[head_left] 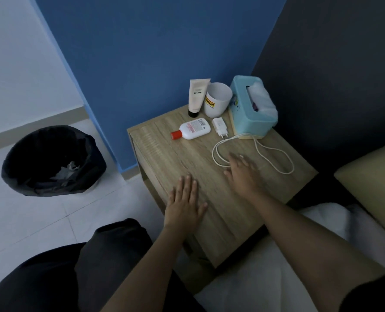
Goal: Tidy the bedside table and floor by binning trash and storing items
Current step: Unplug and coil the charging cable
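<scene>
Bedside table (pixel 164 152), left hand (pixel 183 204) flat and open, right hand (pixel 243 174) spread empty over cable (pixel 274 157), bottle (pixel 192 129) lying cap-left.

The bedside table (pixel 180 158) is showing a matt, pale wood-grain top. The white bottle (pixel 193 129) and mug (pixel 217 100) are looking like smooth plastic, the tissue box (pixel 243 113) a glossy turquoise plastic. A crinkled black plastic liner is wrapping the bin (pixel 52 161). Floor tiles (pixel 40 212) are gleaming faintly.
</scene>
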